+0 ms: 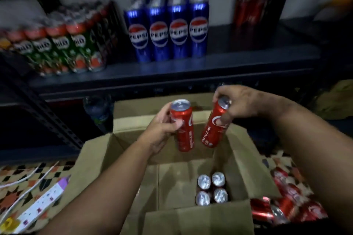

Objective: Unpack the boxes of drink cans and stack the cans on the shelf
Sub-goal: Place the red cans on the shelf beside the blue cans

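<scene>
At frame centre, one red can [183, 126] is gripped by the curled fingers of the left hand [162, 129], and a second, tilted can [215, 124] is pinched near its top by the right hand [240, 105], both above the open box [114, 150]. Four cans [211, 189] stand in its lower right corner. Blue cans [168, 32] are lined on the shelf [229, 63] above.

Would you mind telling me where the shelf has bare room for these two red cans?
Bare shelf lies between the blue cans and the dark red pack, and along the front edge. The left end is crowded with green cans.
</scene>
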